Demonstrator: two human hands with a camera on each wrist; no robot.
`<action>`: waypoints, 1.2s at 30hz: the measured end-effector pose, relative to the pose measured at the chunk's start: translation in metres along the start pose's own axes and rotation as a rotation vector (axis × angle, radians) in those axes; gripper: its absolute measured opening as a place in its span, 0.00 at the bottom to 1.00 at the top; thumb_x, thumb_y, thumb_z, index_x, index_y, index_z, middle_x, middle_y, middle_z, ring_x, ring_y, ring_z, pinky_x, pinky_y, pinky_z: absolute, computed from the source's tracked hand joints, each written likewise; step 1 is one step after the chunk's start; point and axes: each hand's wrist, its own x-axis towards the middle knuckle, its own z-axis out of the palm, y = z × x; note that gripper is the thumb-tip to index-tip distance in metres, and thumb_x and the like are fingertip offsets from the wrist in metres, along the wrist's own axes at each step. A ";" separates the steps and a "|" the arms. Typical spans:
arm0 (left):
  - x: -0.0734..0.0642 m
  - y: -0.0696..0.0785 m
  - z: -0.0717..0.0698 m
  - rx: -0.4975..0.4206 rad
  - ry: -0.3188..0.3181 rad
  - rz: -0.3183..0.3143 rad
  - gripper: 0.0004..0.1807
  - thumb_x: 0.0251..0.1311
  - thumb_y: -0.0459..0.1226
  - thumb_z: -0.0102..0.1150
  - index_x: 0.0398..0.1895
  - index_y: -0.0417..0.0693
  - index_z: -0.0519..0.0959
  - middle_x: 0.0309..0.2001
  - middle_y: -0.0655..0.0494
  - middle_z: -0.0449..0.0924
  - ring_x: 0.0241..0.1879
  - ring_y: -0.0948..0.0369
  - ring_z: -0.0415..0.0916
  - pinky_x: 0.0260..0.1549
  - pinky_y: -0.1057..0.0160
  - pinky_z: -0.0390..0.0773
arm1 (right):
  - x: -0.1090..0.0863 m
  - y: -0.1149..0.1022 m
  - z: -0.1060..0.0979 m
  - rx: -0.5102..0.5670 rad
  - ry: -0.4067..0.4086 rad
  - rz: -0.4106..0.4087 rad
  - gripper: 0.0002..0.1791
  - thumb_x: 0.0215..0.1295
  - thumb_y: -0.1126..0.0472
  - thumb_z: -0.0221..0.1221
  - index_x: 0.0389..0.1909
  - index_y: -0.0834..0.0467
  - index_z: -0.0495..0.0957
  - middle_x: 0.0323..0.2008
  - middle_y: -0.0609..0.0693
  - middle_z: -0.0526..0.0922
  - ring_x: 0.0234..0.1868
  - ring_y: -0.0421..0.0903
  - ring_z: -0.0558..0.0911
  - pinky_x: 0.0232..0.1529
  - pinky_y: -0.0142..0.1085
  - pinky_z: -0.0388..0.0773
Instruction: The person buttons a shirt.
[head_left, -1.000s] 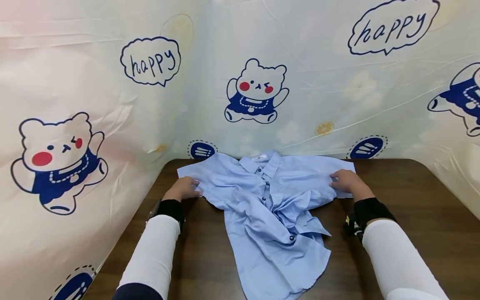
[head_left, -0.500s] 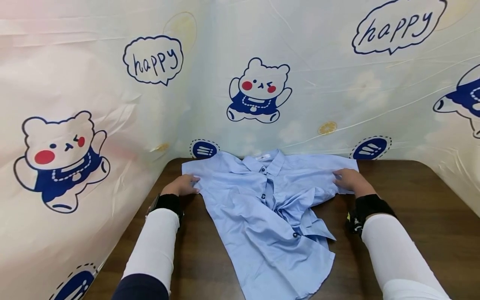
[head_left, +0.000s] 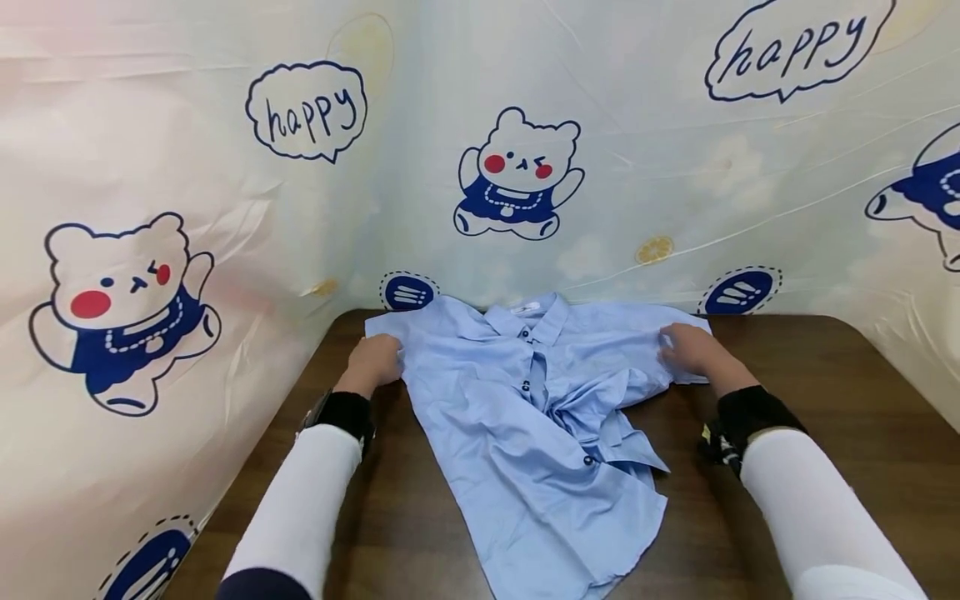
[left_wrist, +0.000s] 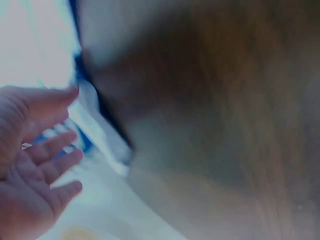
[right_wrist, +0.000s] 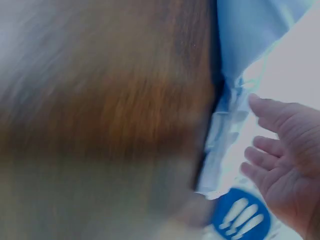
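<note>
A light blue short-sleeved shirt (head_left: 495, 417) lies front up on the table, its collar at the far edge and its dark buttons running down the middle. Folds bunch up on the right of its body. My left hand (head_left: 375, 360) is at the left sleeve; in the left wrist view that hand (left_wrist: 37, 155) has loosely bent fingers with nothing pinched. At the right sleeve is my right hand (head_left: 692, 346). The right wrist view has this hand (right_wrist: 287, 155) beside the sleeve edge (right_wrist: 217, 150), fingers relaxed and apart from each other.
The brown wooden table (head_left: 817, 467) ends just behind the collar. A pale curtain (head_left: 645, 125) printed with bears and "happy" bubbles hangs close around its back and sides. Dark bands with wrist cameras sit on both wrists.
The shirt's left side was pulled straighter, smoothing the creases under the left sleeve. My left hand has since lifted and turned at the sleeve; the right hand has shifted slightly up the right sleeve.
</note>
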 end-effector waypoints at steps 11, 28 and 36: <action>-0.105 0.105 0.002 -0.162 0.168 0.299 0.11 0.51 0.40 0.71 0.18 0.48 0.81 0.20 0.61 0.77 0.22 0.63 0.73 0.23 0.61 0.75 | -0.058 -0.088 -0.012 0.253 0.196 -0.619 0.08 0.55 0.75 0.65 0.36 0.63 0.82 0.33 0.49 0.83 0.32 0.43 0.80 0.32 0.41 0.81; -0.088 0.117 0.036 0.085 -0.126 0.379 0.57 0.44 0.64 0.70 0.64 0.25 0.66 0.62 0.32 0.67 0.62 0.40 0.66 0.56 0.50 0.72 | -0.078 -0.101 0.040 -0.030 0.025 -0.640 0.19 0.55 0.63 0.69 0.48 0.63 0.80 0.43 0.54 0.81 0.43 0.49 0.80 0.43 0.43 0.78; -0.075 0.095 0.027 0.002 -0.230 0.415 0.55 0.46 0.58 0.74 0.66 0.27 0.64 0.69 0.30 0.57 0.69 0.37 0.55 0.65 0.48 0.62 | -0.107 -0.076 0.034 -0.057 0.077 -0.558 0.23 0.53 0.59 0.72 0.47 0.65 0.79 0.48 0.61 0.80 0.46 0.55 0.81 0.45 0.48 0.79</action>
